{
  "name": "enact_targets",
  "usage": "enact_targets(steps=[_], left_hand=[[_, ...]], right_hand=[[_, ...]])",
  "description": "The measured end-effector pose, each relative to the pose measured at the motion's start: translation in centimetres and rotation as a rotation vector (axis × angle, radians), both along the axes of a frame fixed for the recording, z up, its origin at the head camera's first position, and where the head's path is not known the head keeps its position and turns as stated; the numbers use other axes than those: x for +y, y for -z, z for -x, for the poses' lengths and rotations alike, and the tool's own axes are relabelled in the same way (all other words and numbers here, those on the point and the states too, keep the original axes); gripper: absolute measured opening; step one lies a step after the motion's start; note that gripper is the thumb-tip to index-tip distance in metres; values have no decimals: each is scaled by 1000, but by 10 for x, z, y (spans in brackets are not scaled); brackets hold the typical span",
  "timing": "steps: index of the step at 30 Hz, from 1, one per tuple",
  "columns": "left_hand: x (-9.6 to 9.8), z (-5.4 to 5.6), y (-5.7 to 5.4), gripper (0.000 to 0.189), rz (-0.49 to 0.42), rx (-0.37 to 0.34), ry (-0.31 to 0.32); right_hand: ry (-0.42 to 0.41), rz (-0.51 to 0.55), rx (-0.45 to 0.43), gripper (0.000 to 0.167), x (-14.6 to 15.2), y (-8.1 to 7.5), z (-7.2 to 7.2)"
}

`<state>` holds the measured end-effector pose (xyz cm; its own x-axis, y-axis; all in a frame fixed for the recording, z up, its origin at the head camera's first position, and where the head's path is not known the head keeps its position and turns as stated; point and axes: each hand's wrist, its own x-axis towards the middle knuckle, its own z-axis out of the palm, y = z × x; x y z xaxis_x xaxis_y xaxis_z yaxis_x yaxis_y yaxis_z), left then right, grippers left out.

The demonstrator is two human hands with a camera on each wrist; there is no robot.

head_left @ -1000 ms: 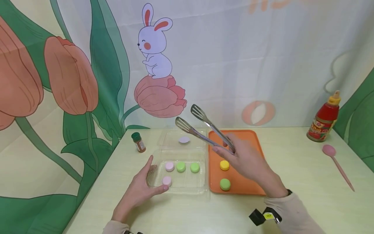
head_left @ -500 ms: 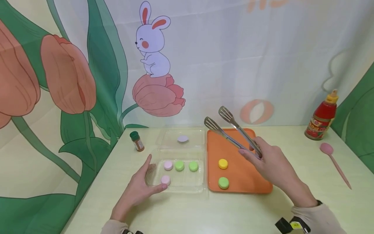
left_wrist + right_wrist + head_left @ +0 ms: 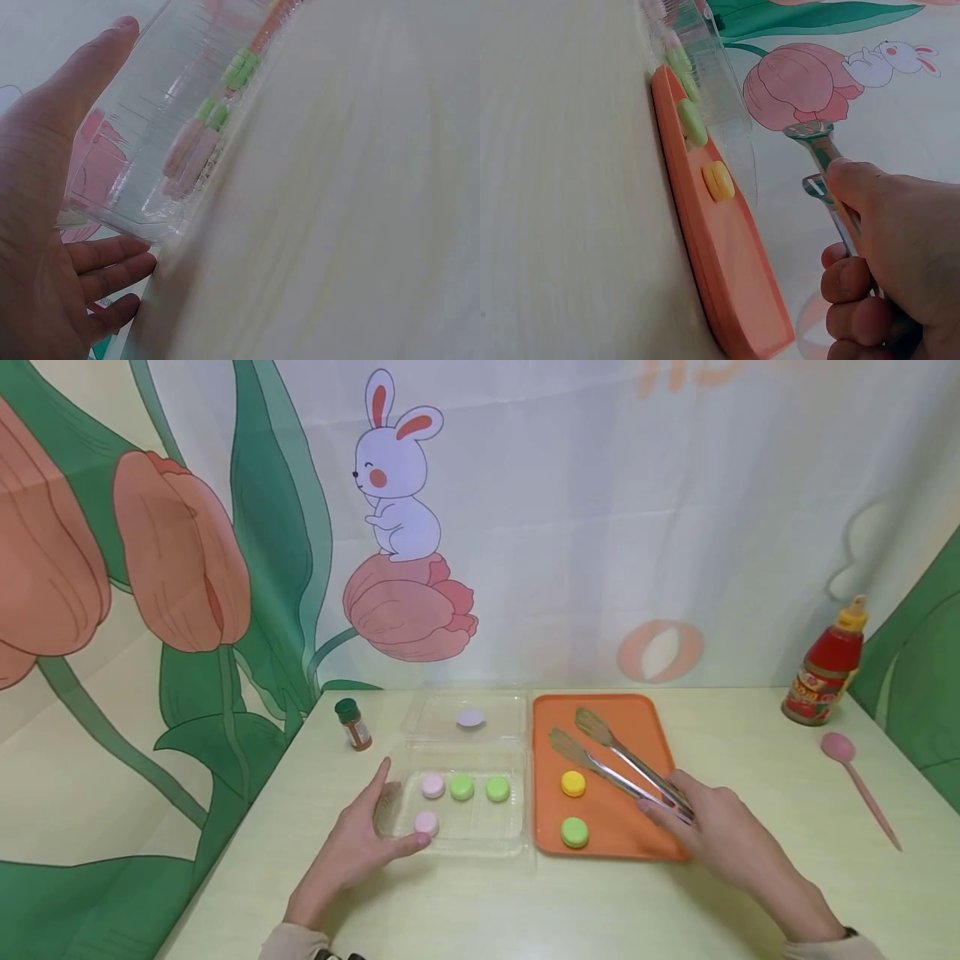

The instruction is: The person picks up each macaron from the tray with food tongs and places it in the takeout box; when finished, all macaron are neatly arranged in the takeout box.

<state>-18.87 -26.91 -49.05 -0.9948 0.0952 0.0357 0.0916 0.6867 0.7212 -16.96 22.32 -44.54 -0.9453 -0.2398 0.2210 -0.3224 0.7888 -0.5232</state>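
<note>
My right hand [image 3: 720, 831] grips a pair of metal tongs [image 3: 630, 777] by the handles, their slotted heads spread apart over the orange tray [image 3: 622, 710] with nothing between them. On that tray sit a yellow macaron [image 3: 573, 783] and a green macaron [image 3: 574, 832]. Left of it stands a clear plastic container [image 3: 472, 846], lid raised at the back. Inside are two pink macarons, one at the front left [image 3: 426, 824], and two green macarons, one at the right [image 3: 497, 789]. My left hand [image 3: 356, 839] rests at the container's left end, thumb along its front, fingers extended.
A small green-capped spice jar [image 3: 352, 724] stands at the back left. Far right are a red sauce bottle [image 3: 823, 668] and a pink spoon [image 3: 858, 785]. A printed curtain [image 3: 540, 527] hangs behind the table [image 3: 525, 910].
My right hand has moved right and then down toward me, bringing the tongs from above the container to low over the tray. My left hand has stayed put.
</note>
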Motion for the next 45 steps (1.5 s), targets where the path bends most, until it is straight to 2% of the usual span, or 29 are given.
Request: enact_targets(steps=[11,20,35,45], left_hand=[[0,-1,0,139,1,-2,-4],[1,0,0,140,6,-5,-7],[1,-1,0,139,13,-8,-7],[0,-1,0,139,4,0,-1]], right_hand=[[-42,-47,-106,34,2,14,-7],[-41,-79,-157,38,2,20,-7],[-25,-94,-157,31,1,19,-9],[-48,-102,-127,30,2,21,-7]])
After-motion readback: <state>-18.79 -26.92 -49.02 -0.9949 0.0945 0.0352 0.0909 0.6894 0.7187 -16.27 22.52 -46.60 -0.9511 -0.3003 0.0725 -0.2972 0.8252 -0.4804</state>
